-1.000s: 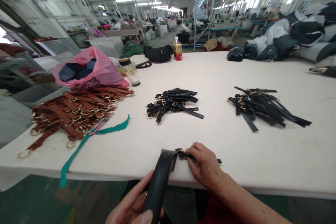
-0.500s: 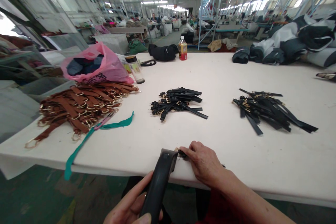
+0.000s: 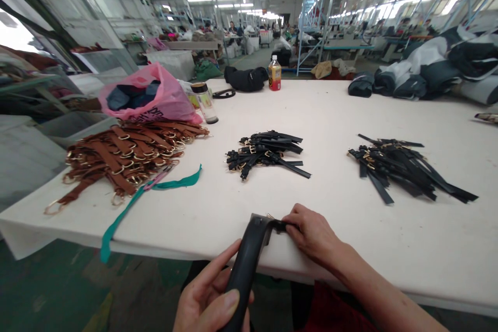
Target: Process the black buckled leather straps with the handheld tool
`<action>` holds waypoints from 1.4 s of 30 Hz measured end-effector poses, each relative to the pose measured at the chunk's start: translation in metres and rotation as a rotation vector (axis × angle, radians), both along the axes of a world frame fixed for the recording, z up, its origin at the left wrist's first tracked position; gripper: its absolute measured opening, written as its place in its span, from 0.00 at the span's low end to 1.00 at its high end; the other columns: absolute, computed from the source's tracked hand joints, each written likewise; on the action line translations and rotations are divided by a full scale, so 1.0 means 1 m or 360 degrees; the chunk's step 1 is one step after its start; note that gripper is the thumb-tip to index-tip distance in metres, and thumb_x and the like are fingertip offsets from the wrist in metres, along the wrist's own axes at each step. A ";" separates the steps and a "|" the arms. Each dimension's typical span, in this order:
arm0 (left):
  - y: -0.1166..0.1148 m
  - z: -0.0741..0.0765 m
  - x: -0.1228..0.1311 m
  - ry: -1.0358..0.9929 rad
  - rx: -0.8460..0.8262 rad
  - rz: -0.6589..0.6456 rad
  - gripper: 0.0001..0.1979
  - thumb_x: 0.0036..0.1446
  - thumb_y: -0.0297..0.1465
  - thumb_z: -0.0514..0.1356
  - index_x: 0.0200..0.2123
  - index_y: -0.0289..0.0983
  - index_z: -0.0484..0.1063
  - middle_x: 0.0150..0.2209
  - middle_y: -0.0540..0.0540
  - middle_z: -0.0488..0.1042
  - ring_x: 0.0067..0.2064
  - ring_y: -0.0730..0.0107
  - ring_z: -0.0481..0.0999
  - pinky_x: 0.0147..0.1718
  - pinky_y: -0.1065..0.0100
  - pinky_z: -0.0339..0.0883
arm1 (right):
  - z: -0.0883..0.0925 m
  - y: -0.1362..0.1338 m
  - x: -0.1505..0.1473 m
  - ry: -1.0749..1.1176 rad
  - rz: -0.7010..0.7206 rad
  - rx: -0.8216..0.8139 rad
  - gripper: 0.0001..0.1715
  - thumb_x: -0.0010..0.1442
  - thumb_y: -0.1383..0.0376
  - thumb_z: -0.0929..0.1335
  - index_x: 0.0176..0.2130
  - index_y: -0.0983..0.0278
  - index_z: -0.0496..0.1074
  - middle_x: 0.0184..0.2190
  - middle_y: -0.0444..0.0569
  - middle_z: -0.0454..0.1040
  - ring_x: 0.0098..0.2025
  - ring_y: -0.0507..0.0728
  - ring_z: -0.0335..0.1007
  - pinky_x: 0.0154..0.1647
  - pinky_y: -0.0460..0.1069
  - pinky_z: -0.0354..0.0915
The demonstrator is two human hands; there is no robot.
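My left hand (image 3: 212, 293), low in the middle, is closed around a broad, smooth black strap (image 3: 248, 259), its thumb pressed on top. The upper end of this strap bends over at the table edge. There it meets a small black buckle strap (image 3: 279, 225) with a bit of gold metal, pinched by my right hand (image 3: 311, 231). Part of the small piece is hidden behind the fingers. Beyond my hands lies a pile of black buckle straps (image 3: 259, 151) with gold buckles. Another pile of black straps (image 3: 400, 168) rests farther right.
Brown straps (image 3: 124, 153) with gold rings are heaped at left on the white table (image 3: 330, 119). Beside them lie pink-handled scissors (image 3: 159, 177) and a teal ribbon (image 3: 124, 220). Behind stand a pink bag (image 3: 175, 101), a jar (image 3: 206, 104) and a bottle (image 3: 274, 73). Dark rolls (image 3: 414, 85) sit back right.
Both hands have shifted slightly right and up with the broad strap. Its end is now bent over against the small buckle strap, and my right hand's fingers have drawn back to the right.
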State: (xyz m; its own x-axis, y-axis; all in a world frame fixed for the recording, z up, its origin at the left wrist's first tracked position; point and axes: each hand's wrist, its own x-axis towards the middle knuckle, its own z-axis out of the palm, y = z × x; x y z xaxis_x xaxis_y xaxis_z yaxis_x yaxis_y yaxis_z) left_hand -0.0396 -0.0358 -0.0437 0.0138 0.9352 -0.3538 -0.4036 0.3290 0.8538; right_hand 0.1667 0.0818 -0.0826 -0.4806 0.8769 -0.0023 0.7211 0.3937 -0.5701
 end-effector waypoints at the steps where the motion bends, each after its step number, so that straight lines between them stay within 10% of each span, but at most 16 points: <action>1: 0.002 -0.001 0.000 0.0010 0.0002 -0.0001 0.30 0.49 0.33 0.62 0.57 0.39 0.62 0.25 0.43 0.77 0.15 0.64 0.73 0.12 0.70 0.62 | -0.001 0.000 0.000 -0.0037 -0.0020 0.0032 0.12 0.58 0.68 0.62 0.35 0.58 0.75 0.34 0.46 0.69 0.36 0.54 0.66 0.37 0.47 0.58; 42: 0.037 -0.012 0.011 -0.0032 0.0047 -0.0099 0.31 0.52 0.31 0.60 0.59 0.35 0.57 0.27 0.44 0.77 0.18 0.67 0.74 0.13 0.72 0.62 | -0.027 -0.005 0.002 0.0261 -0.0282 0.0141 0.09 0.56 0.67 0.65 0.36 0.59 0.74 0.32 0.46 0.70 0.37 0.54 0.65 0.40 0.48 0.60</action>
State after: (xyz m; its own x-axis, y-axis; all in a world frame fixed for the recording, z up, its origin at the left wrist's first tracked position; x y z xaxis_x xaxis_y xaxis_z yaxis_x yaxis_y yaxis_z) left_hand -0.0291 0.0013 -0.0556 0.0789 0.9423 -0.3254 -0.4006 0.3289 0.8552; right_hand 0.1687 0.0765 -0.1092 -0.3068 0.9409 0.1436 0.6842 0.3229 -0.6539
